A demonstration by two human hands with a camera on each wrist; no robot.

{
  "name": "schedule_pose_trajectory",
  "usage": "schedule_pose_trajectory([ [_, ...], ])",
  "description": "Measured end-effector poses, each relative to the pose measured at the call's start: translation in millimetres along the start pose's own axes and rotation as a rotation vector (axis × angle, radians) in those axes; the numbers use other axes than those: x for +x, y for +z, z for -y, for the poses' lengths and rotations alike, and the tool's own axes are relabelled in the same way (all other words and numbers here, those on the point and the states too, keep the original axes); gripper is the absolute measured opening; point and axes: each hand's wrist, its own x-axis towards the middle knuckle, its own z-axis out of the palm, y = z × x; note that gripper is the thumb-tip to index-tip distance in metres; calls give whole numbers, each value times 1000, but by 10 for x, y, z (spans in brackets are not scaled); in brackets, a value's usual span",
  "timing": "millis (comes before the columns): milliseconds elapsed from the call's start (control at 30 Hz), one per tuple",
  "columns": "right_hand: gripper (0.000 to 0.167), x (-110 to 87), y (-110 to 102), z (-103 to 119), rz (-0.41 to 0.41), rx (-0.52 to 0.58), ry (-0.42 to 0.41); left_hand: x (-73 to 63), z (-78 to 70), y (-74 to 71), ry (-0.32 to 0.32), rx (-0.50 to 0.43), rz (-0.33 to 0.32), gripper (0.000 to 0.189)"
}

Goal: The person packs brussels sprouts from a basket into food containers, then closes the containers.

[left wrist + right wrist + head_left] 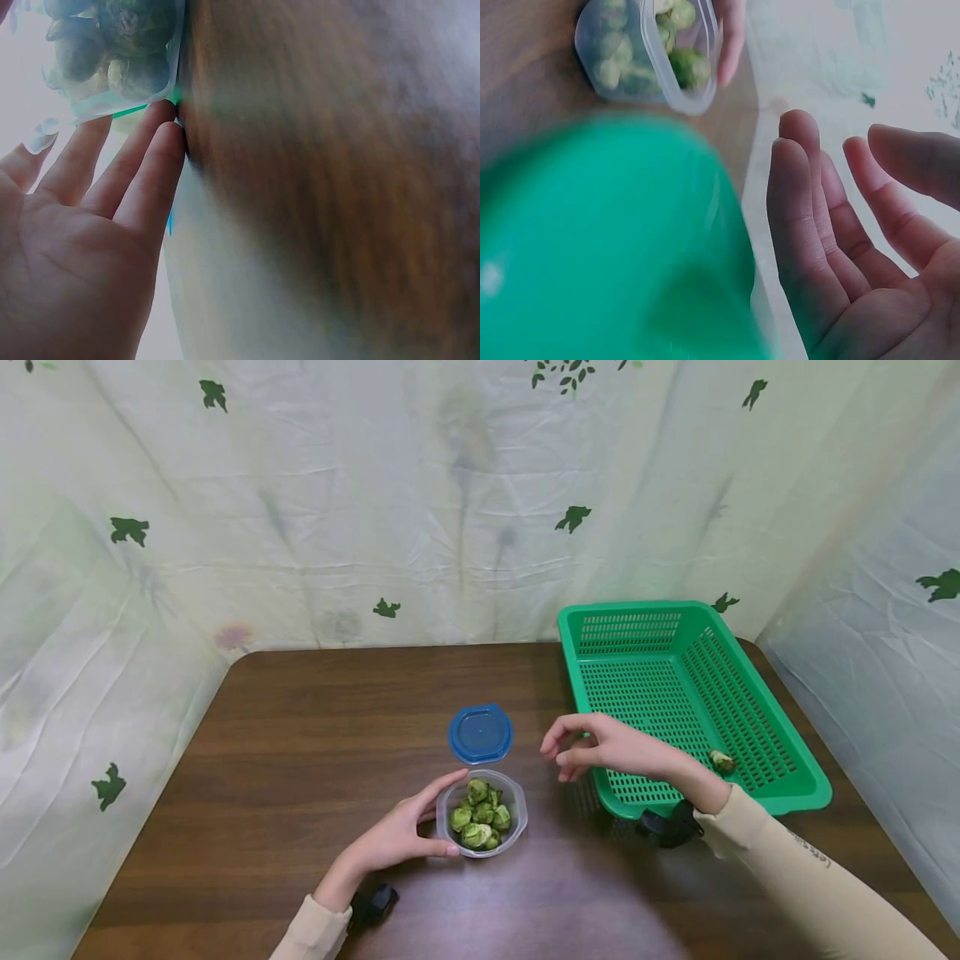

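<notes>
A clear plastic container [517,817] of Brussels sprouts [481,814] stands uncovered on the table. My left hand [397,833] holds it from the left, thumb at the near side and index finger along the far rim. In the left wrist view, the fingers [146,172] of that hand lie against its wall. My right hand [611,747] hangs in the air over the near-left edge of the green basket [798,789], fingers loosely bent, nothing between them. One sprout [722,762] lies in the basket's near right part.
A blue lid [481,734] lies flat just beyond the container. The dark wooden table [315,718] reaches to a pale leaf-patterned curtain [315,527] at the back and sides. In the right wrist view, the basket's green wall [622,247] looms close.
</notes>
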Motion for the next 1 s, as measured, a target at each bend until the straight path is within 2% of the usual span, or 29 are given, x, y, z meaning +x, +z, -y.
schedule_pose_trajectory([
  [200,18,-114,-149,-47,-48,27,7,-12,7,-2,-7,1,0,89],
  [533,19,-315,-408,-129,-125,-11,7,-10,9,-3,-12,3,1,89],
  [1000,26,-657,-786,-328,-211,-44,68,0,12,-5,-9,-2,7,90],
])
